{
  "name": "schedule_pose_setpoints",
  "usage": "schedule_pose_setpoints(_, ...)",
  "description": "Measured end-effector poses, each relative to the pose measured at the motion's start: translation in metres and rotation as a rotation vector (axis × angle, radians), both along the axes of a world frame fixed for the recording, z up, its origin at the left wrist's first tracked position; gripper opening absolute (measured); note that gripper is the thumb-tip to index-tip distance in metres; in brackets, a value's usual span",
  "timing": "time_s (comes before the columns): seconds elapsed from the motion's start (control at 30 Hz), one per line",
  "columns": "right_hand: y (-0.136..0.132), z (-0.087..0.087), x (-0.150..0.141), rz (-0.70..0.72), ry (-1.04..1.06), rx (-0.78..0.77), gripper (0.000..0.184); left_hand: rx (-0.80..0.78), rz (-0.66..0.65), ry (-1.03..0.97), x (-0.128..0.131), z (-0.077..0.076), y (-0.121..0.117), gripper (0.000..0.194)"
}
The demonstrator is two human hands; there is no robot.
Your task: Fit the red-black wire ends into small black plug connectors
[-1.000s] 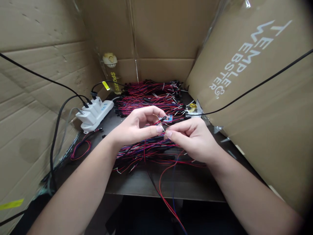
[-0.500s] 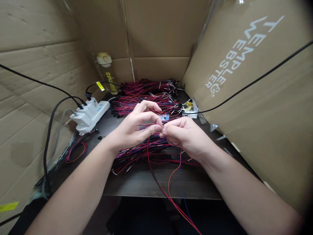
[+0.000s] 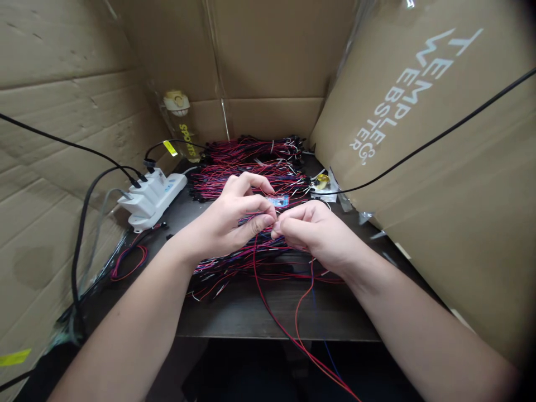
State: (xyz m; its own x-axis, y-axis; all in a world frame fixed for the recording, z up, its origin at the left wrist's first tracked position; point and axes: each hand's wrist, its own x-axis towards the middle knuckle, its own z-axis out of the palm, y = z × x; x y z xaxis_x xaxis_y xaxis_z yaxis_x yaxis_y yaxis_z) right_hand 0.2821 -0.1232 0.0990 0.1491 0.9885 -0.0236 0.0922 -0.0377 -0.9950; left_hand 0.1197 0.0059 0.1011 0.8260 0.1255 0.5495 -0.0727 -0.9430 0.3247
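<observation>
Thumb and forefinger of my left hand (image 3: 238, 215) are pinched together on thin wire, its other fingers curved above. Right beside it, fingertips nearly touching, my right hand (image 3: 307, 229) is closed in a pinch on wire too. The wire ends between the fingertips are too small to make out. A dark red wire (image 3: 262, 296) hangs from the left fingertips, and an orange wire (image 3: 298, 315) and a blue wire (image 3: 327, 352) hang below my right hand. All run down over the table's front edge. Underneath the hands lies a bundle of red, purple and black wires (image 3: 234, 262).
Behind the hands lie wire bundles (image 3: 247, 181) with black connectors. A white power strip (image 3: 153, 195) with plugs stands left, near a coiled wire (image 3: 129, 262) and a bottle (image 3: 180, 120). Cardboard walls (image 3: 439, 167) enclose the table (image 3: 234, 318); a black cable (image 3: 419, 148) crosses the right side.
Both hands stay pinched close together, with only slight finger movement. The hanging wires have swung a little to the right, and the view has shifted slightly.
</observation>
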Motion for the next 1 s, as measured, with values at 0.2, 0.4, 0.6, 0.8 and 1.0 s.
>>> schedule_pose_setpoints(0.2, 0.000, 0.002, -0.001, 0.006, 0.022, -0.002, 0.030, -0.031, -0.025, 0.008, 0.000, 0.002, -0.003, 0.018)
schedule_pose_setpoints(0.4, 0.001, -0.002, 0.006, 0.116, 0.100, 0.002, 0.022, -0.145, -0.139, 0.016, 0.001, 0.004, -0.005, 0.016)
schedule_pose_setpoints(0.6, 0.004, -0.011, 0.017, 0.352, 0.159, -0.107, 0.024, -0.240, -0.308, 0.167, -0.003, 0.009, -0.006, 0.019)
schedule_pose_setpoints(0.8, 0.003, -0.011, 0.021, 0.373, 0.133, 0.051, 0.022, -0.471, -0.347, 0.024, 0.002, 0.002, -0.006, 0.016)
schedule_pose_setpoints(1.0, -0.003, -0.001, 0.012, 0.209, 0.062, 0.266, 0.018, -0.887, -0.452, 0.049, 0.006, -0.003, -0.006, 0.033)
